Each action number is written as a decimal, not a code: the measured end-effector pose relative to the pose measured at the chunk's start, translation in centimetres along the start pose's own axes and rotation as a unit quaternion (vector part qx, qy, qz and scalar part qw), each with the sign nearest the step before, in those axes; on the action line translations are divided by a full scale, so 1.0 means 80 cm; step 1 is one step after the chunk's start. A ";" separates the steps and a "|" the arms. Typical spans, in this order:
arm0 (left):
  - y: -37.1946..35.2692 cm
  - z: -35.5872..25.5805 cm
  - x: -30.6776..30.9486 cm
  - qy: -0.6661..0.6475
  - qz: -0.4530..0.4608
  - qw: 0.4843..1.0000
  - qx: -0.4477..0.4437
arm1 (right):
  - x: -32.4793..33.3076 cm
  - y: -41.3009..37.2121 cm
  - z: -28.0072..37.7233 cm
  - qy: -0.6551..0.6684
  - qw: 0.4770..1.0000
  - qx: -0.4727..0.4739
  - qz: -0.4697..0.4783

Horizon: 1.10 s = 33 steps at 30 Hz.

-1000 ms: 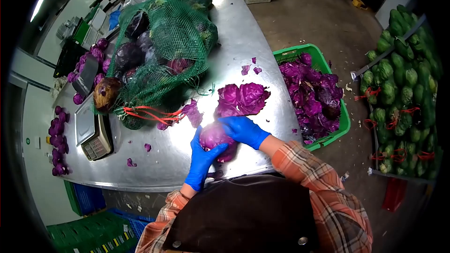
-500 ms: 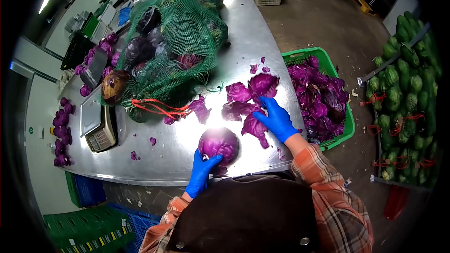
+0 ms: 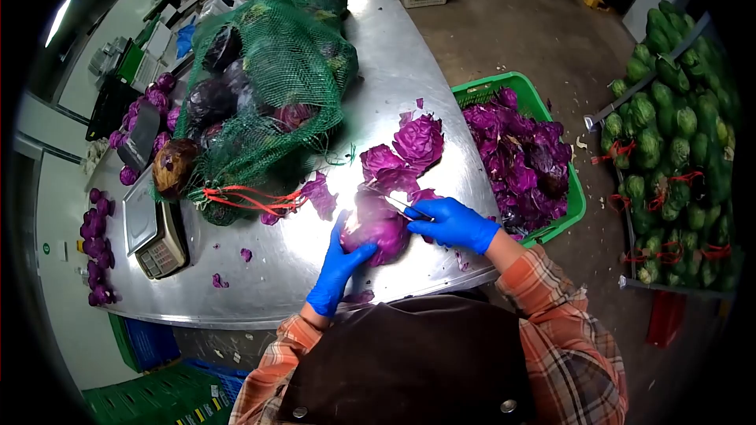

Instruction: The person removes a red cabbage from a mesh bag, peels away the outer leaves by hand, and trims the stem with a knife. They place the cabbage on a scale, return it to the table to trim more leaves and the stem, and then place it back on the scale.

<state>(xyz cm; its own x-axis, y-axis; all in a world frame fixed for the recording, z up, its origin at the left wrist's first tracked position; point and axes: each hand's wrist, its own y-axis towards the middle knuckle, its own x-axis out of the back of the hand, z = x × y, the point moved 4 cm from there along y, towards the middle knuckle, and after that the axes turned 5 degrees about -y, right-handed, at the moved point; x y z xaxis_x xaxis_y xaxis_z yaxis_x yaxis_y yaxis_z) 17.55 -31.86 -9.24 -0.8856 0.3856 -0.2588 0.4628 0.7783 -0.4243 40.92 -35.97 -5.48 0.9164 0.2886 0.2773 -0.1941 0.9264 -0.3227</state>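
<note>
A round red cabbage (image 3: 382, 238) sits on the steel table in front of me. My left hand (image 3: 337, 264), in a blue glove, grips its left side, thumb toward me. In my gloved right hand (image 3: 458, 225) is a small knife (image 3: 398, 205), its pale blade against the upper right of the cabbage. The knife's handle is hidden by my fingers. Just beyond the cabbage lie loose purple outer leaves (image 3: 417, 143), and another leaf (image 3: 319, 195) rests to the left.
A green mesh sack (image 3: 291, 55) of cabbages lies on the steel table (image 3: 402, 47), near a scale (image 3: 157, 240). At right stands a green crate (image 3: 581, 198) full of purple leaves. Beyond it are stacked green vegetables (image 3: 665, 142). More cabbages (image 3: 96, 236) line the left edge.
My right hand has left the loose leaves and come to the cabbage, where a knife now shows in it. The cabbage looks turned or shifted slightly, still in my left hand.
</note>
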 end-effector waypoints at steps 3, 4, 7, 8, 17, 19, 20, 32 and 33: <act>-0.006 -0.003 0.003 -0.011 0.088 0.995 -0.045 | 0.009 -0.014 -0.016 0.043 0.999 -0.006 -0.004; -0.007 -0.007 -0.001 -0.014 0.099 0.994 -0.048 | 0.015 -0.019 -0.018 0.037 0.999 -0.016 -0.022; -0.010 -0.011 -0.009 0.022 0.129 0.987 -0.096 | 0.039 -0.020 -0.042 0.017 0.991 0.069 -0.116; -0.011 -0.010 -0.009 0.026 0.132 0.986 -0.100 | 0.054 -0.029 -0.027 0.001 0.994 0.021 -0.103; -0.012 -0.008 -0.007 -0.132 0.042 0.989 -0.047 | 0.066 -0.043 -0.041 0.008 0.969 0.014 -0.247; -0.009 0.001 0.004 -0.173 0.030 0.984 -0.006 | 0.005 -0.025 -0.004 0.035 0.980 0.045 -0.192; -0.007 0.013 0.016 -0.173 0.037 0.984 0.000 | -0.020 -0.012 0.006 -0.021 0.981 0.069 -0.179; -0.036 0.037 0.048 -0.311 0.110 0.942 0.069 | 0.008 -0.007 0.044 0.412 0.899 -0.042 -0.143; -0.038 0.041 0.047 -0.332 0.082 0.937 0.071 | 0.028 -0.014 0.050 0.422 0.898 -0.036 -0.117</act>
<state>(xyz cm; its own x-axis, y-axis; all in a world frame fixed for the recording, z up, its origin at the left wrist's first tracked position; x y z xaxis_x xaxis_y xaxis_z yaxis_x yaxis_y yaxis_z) 12.95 -34.39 -11.73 -0.6056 0.0648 -0.7931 0.6329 0.6434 -0.4307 41.80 -35.42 -0.88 0.8746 -0.2264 -0.4288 0.0342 0.9109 -0.4112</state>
